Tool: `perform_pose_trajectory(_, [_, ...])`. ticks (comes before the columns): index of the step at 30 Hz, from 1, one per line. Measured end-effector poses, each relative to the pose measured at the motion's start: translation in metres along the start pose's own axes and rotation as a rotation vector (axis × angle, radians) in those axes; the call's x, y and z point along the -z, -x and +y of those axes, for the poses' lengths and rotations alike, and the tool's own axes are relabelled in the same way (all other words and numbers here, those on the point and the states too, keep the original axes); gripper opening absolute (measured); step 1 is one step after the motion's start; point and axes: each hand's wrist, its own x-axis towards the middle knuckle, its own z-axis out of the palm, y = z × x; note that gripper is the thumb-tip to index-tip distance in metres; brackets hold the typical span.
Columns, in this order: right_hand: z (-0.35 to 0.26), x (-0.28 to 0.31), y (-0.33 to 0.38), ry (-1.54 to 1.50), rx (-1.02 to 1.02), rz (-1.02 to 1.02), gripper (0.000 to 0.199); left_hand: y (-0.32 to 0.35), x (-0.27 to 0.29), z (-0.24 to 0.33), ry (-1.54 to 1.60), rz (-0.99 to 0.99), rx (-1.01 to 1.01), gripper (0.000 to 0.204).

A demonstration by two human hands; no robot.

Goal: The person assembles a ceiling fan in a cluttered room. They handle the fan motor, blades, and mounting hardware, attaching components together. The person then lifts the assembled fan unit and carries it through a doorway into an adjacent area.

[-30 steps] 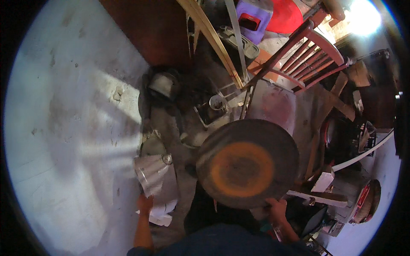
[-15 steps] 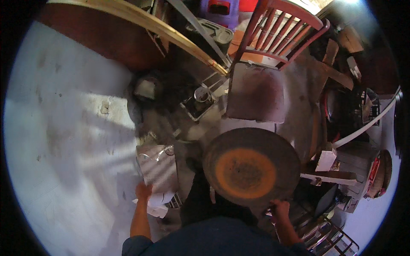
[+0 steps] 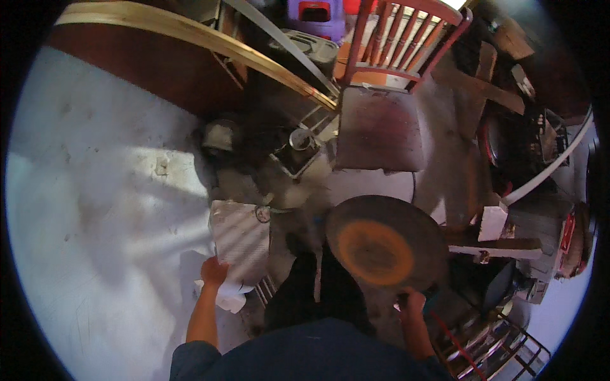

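Observation:
My left hand [image 3: 215,271] is closed at the lower left edge of a flat, pale rectangular board [image 3: 241,238], crossed by bands of light and shadow. My right hand [image 3: 412,302] grips the near rim of a wide round pan-like disc [image 3: 376,252]. That disc is dark and has a rusty orange ring around a brown middle; it is held before my right leg. My right fingers are partly hidden, so I cannot tell whether they hold a handle or the rim itself. Under my left hand lies a crumpled white piece [image 3: 230,301].
A red wooden chair [image 3: 381,127] stands ahead, with a purple plastic stool [image 3: 316,19] behind it. A tin can [image 3: 301,140] sits in a small tray. Boards [image 3: 499,95] and a black crate [image 3: 551,143] clutter the right, above a metal rack [image 3: 502,349]. A pale wall [image 3: 101,190] fills the left.
The round disc has shifted slightly right and tilted, so it looks narrower. My left hand and the pale board have moved little; the whole view has turned slightly.

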Motion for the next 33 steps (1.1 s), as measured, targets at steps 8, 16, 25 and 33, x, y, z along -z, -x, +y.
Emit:
perform_pose_trajectory(8, [0.009, -0.01, -0.053, -0.028, 0.029, -0.067, 0.011, -0.004, -0.019, -0.038, 0.001, -0.028, 0.07, 0.042])
perform_pose_trajectory(16, [0.004, -0.067, -0.128, -0.076, 0.011, -0.069, 0.012, 0.003, -0.01, -0.048, -0.076, -0.161, 0.196, 0.04])
perform_pose_trajectory(25, [0.032, -0.066, -0.291, 0.978, 0.51, 0.025, 0.014, -0.023, -0.022, -0.046, -0.105, -0.204, 0.289, 0.036])
perform_pose_trajectory(33, [0.014, -0.101, -0.308, 1.936, 0.878, 0.047, 0.016, -0.097, -0.045, -0.069, -0.169, -0.091, 0.278, 0.031])
